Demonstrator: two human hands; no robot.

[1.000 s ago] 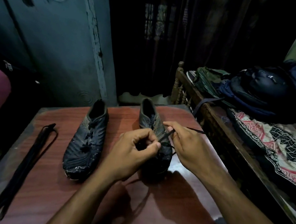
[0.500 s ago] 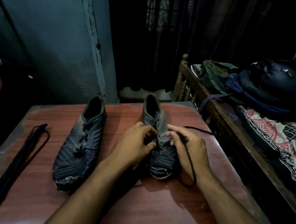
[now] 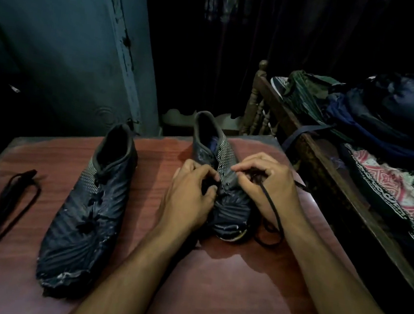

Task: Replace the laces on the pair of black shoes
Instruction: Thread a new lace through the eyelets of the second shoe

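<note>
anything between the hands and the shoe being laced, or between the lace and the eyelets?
Nothing visible. Both the left hand and the right hand are already on the right shoe, fingers at its eyelet area. The black lace runs from the right hand's fingers down past the wrist, apart from the other shoe.
</note>
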